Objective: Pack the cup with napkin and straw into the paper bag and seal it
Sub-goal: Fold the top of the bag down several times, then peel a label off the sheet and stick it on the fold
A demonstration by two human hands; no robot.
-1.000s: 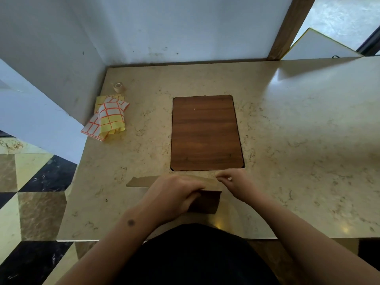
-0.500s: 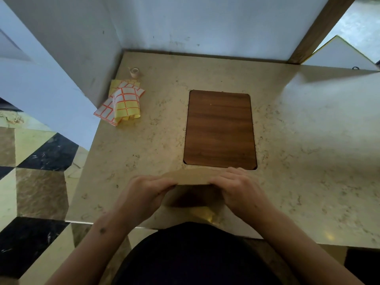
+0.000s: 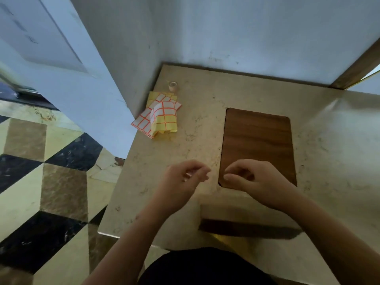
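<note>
The brown paper bag stands at the table's near edge with its top folded flat; its dark front side shows below the fold. My left hand hovers just beyond the bag's left corner, fingers loosely curled, holding nothing. My right hand hovers over the bag's far edge and the near end of the wooden board, also loosely curled and empty. Neither hand touches the bag. No cup, napkin or straw is in sight.
A dark wooden board is set into the marble table. Sticker sheets with orange grids and a small tape roll lie at the far left by the wall. The table's left edge drops to tiled floor.
Both hands have let go of the bag's folded top and lifted away from it, moving apart. The view has swung to the left.
</note>
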